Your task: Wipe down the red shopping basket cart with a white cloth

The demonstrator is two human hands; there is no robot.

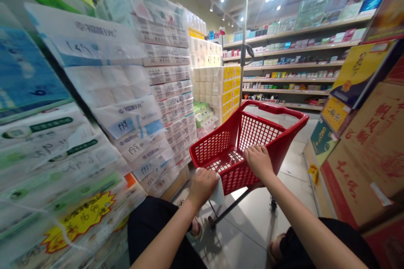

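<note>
A red plastic shopping cart [235, 180] with perforated walls stands in front of my knees, its push handle on the far side. My left hand [203, 184] is closed at the cart's near left corner. A white cloth or wipe [218, 193] hangs from that hand against the cart's outer wall. Over the near rim, further right, my right hand [259, 160] has its fingers curled around the edge. Nothing large shows inside the basket; a shiny transparent patch near its bottom is too unclear to name.
Tall stacks of wrapped tissue packs [132, 113] line the left side. Cardboard cartons [369, 147] are piled on the right. Beyond the cart rise a metal pole [245, 21] and shelves of small products [293, 63]. Pale floor tiles [292, 168] run between.
</note>
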